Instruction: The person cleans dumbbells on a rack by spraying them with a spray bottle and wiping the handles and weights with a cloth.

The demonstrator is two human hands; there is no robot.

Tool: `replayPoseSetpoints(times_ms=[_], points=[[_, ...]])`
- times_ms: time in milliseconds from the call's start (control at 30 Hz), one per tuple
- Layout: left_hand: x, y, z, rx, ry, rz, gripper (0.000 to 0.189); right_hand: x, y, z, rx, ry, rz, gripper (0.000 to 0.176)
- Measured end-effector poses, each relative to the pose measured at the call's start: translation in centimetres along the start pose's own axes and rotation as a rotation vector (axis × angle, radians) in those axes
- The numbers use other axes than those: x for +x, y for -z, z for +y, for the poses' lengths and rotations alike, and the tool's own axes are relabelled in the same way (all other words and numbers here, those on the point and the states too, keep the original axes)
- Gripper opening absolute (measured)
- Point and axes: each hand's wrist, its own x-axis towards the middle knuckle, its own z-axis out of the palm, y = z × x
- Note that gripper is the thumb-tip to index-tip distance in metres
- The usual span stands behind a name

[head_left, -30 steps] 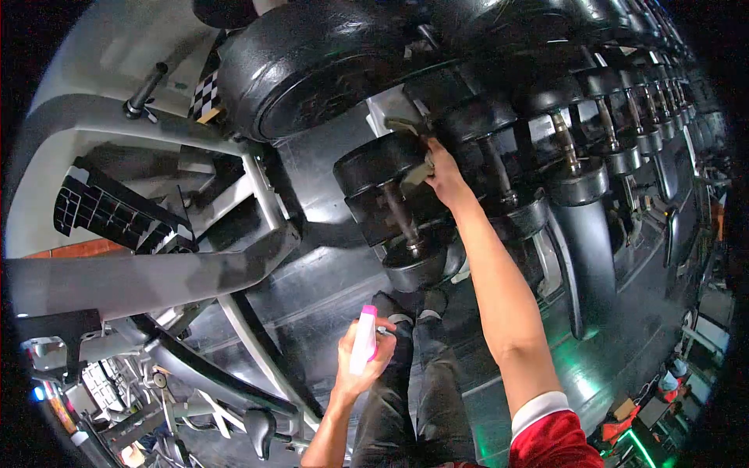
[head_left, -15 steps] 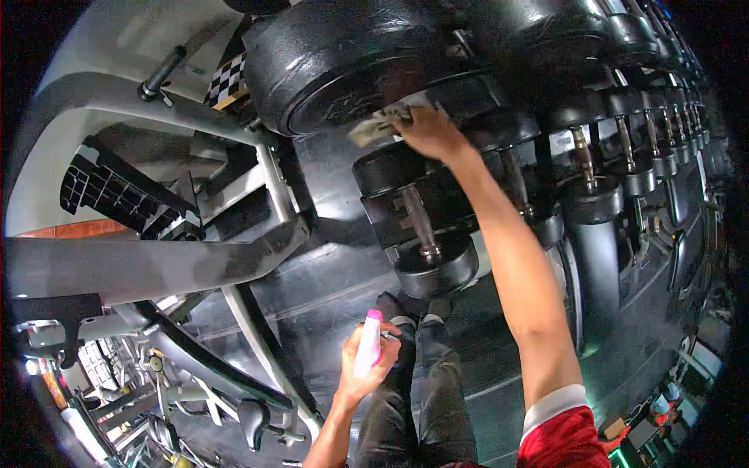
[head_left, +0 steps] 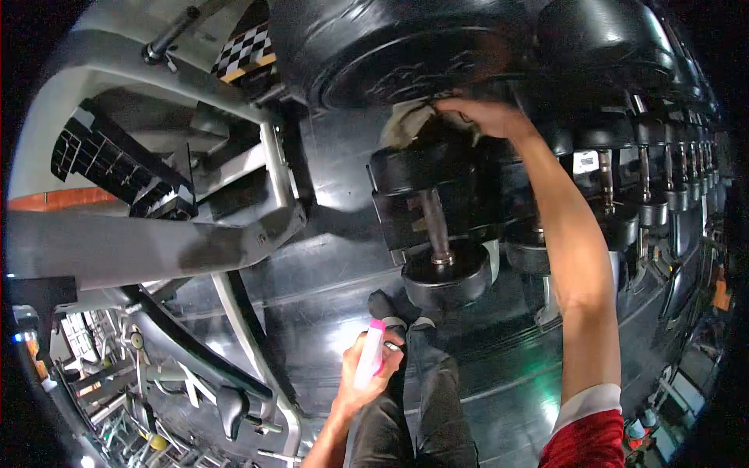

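Right hand (head_left: 490,118) is clamped on the cloth (head_left: 409,123), fingers stretched toward frame left; motion blur, so can't tell how tight. Cloth is at the top edge of the upper head of the near dumbbell (head_left: 433,222), upper middle of frame. Actual contact is hard to judge.

Left hand (head_left: 355,381) is wrapped around the white-and-pink bottle (head_left: 369,356), lower middle.

To do this well, I'd say: fold the cloth flat under the fingers, press evenly, follow the curve of the rubber. Mind the knuckles, gap to the big black weight (head_left: 406,51) above looks tight. Keep loose cloth ends from bunching in it. Bottle is fine low and clear of the dumbbell.

Vs half a second ago: view has shifted, dumbbell sits further right, big weight fills more of the top. Right hand is further right relative to the dumbbell head, forearm too. Left hand and bottle nearly unchanged in frame.
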Motion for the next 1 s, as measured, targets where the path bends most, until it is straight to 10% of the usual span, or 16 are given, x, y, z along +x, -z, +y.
replayPoseSetpoints(times_ms=[33,133,167,267,467,667,733,1000], points=[[0.1,0.0,-0.1,0.004,-0.008,0.011,0.016,0.5,-0.8,0.3,-0.264,-0.078,0.365,0.058],[0.3,0.0,-0.4,0.002,-0.031,0.029,0.017,10.0,1.6,5.6,-0.776,-0.209,-0.027,0.065],[0.3,0.0,-0.3,-0.029,-0.007,0.034,0.018,14.4,0.9,8.4,-1.025,-0.119,0.181,0.066],[0.0,-0.2,-0.5,-0.098,0.042,0.054,0.018,4.1,-5.0,-5.4,-0.831,-0.137,-0.122,0.055],[0.2,-0.4,-0.3,-0.105,0.038,0.05,0.017,3.3,-6.1,-5.2,-0.622,0.176,-0.195,0.053],[0.9,0.1,-0.4,-0.01,-0.06,0.012,0.016,-5.8,-8.3,-6.0,-0.776,0.378,0.015,0.039],[1.0,0.0,-0.3,0.036,-0.127,0.009,0.016,-7.3,-10.0,-1.3,-0.799,0.794,0.421,0.042],[0.2,0.4,-0.8,-0.08,-0.044,-0.005,0.018,-10.6,-14.5,7.4,-0.082,0.125,0.895,0.033]])
